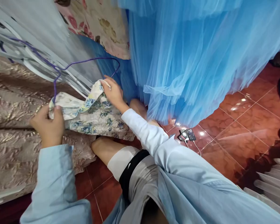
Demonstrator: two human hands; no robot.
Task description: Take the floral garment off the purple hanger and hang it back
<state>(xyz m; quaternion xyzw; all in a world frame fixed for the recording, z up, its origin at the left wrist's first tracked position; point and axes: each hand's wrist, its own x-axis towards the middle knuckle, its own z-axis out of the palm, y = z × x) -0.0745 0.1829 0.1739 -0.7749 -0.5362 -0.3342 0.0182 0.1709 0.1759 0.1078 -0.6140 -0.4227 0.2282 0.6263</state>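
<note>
A white dress with blue and yellow flowers (95, 119) hangs between my hands, its skirt falling in front of my legs. My left hand (49, 124) pinches one shoulder of it, where the end of a purple wire hanger (55, 81) enters the fabric. At the other shoulder, my right hand (113, 93) grips the cloth between thumb and fingers. The hanger's far arm curves down behind that hand, so its tip is hidden. Up and to the left runs the hanger's hook end, against pale fabric.
Blue tulle gowns (177, 62) hang ahead and to the right. A floral cream dress (102, 25) hangs at the top, with shiny beige brocade (11, 149) on the left. A phone-like device (187, 135) with white cables lies on the red tiled floor (238, 130).
</note>
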